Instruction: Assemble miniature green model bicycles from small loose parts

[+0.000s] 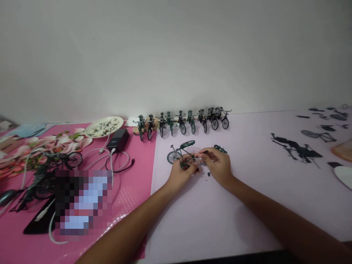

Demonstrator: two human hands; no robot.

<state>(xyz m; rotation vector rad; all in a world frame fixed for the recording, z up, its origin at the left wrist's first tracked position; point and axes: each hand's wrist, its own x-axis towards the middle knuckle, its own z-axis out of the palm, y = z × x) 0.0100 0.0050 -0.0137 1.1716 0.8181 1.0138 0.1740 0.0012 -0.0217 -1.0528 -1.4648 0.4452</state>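
Observation:
A small green model bicycle (181, 151) lies on the pale pink table surface (247, 190), with one wheel showing at its left end. My left hand (181, 171) is closed around the bicycle's lower frame. My right hand (218, 165) pinches at the frame's right side, fingers pressed together on a small part I cannot make out. A loose green piece (220, 148) lies just behind my right hand. Tiny dark bits (208, 175) rest on the table between my wrists.
A row of several finished green model bicycles (183, 123) stands along the wall. Black loose parts (298, 148) lie scattered at right. On the bright pink mat (132, 183) at left are a power bank (118, 140) with cables, a plate (103, 127), artificial flowers and more model bicycles (49, 172).

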